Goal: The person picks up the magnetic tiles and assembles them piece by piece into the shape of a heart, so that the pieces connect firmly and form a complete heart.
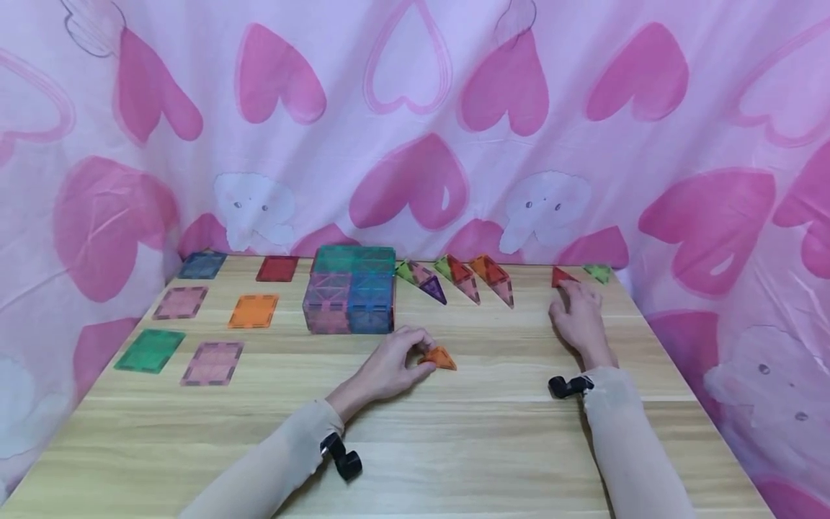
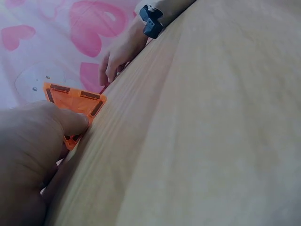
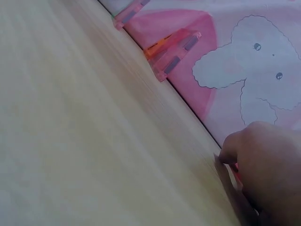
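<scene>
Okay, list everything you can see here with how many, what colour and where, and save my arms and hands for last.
Table: one, pale wood, below the tiles
Cloth: one, pink and white with hearts, behind the table
Tile block: one, green, pink and blue, back, left of centre
Square tiles: six, blue, red, orange, green, two pink, left of the block
Triangle groups: three, multicoloured, right of the block
Green piece: one, green, back right corner
Orange piece: one, orange, in the left hand
Red piece: one, red, at the right hand
Wrist devices: two, black, one per wrist
Sleeves: two, beige, forearms
Hands: two, bare, over the table
</scene>
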Motion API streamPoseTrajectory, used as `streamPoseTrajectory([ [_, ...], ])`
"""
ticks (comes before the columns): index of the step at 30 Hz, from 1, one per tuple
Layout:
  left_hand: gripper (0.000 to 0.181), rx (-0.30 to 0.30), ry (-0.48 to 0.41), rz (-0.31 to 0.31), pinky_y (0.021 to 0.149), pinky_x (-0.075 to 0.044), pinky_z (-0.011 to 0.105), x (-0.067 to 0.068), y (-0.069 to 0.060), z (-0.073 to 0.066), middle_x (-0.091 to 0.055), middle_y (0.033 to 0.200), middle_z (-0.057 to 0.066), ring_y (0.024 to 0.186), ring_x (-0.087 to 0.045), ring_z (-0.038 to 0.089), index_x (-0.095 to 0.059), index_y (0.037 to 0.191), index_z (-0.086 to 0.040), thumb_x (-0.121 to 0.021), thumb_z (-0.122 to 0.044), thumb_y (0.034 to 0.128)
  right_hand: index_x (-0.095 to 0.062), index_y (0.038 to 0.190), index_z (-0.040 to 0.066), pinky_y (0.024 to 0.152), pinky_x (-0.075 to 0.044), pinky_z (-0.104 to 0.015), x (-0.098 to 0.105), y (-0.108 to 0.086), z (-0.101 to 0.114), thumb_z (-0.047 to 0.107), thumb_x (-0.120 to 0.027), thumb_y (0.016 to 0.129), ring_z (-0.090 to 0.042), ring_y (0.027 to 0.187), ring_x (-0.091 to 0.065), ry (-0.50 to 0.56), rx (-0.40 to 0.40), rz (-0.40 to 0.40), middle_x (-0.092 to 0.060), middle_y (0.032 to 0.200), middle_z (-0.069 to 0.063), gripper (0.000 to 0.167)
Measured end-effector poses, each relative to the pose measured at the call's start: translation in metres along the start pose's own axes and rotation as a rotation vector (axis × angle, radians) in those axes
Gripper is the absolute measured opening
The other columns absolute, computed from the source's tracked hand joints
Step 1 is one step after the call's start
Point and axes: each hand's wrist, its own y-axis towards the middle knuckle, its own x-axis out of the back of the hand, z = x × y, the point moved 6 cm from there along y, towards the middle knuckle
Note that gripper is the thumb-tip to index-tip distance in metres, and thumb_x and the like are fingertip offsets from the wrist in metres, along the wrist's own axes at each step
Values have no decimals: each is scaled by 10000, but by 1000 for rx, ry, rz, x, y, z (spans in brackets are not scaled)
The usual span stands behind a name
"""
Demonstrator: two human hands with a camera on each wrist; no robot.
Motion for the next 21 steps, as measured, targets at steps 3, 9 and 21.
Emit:
streamPoseTrajectory([
  [3, 160, -22, 16, -1, 929, -559, 347, 0, 1, -2, -755, 1110, -44, 1045, -636, 140, -769, 1111, -165, -867, -165, 985, -643, 1430, -95, 1169, -345, -697, 1, -3, 0, 51, -654, 1015, -544, 1416, -345, 15, -26, -32, -503, 1481, -358, 440],
  [9, 129, -43, 13, -1, 957, -555, 368, 0, 1, -2, -779, 1115, -42, 1066, -641, 155, -786, 1085, -166, -862, -158, 982, -716, 1139, -51, 1106, -315, -685, 1, -9, 3, 122, -771, 1016, -557, 1331, -364, 0, -43, -90, -549, 1366, -348, 219],
  [21, 119, -25, 13, 0, 984, -551, 391, -1, 1, 0, -780, 1134, -27, 1099, -642, 169, -785, 1091, -159, -845, -153, 988, -603, 1470, -27, 1079, -494, -595, 4, -25, 9, 24, -836, 983, -482, 1284, -572, 123, -57, 1, -549, 1427, -340, 542],
])
